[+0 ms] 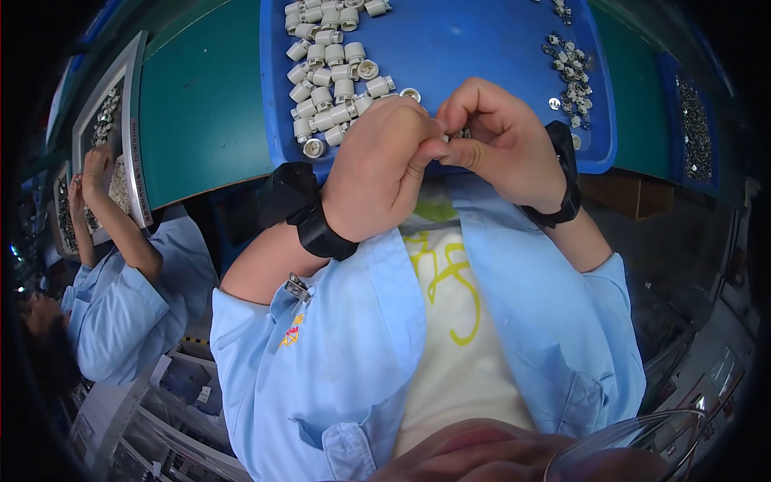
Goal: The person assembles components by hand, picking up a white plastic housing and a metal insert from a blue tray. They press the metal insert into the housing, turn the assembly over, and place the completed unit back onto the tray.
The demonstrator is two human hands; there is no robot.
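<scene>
basically, left hand (384, 153) and right hand (510, 145) meet fingertip to fingertip over the near side of the blue tray (474, 40), both pinching a small whitish part (446, 138); likely light, stiff, maybe brittle, best held by its sides. mostly covered, exact type unclear. white cylindrical sockets (333, 55) lie left, topmost cut off.

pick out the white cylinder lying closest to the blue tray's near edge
The white cylinder at the tray's near-left corner, its round end facing the camera; the others all lie farther from that edge.
</scene>
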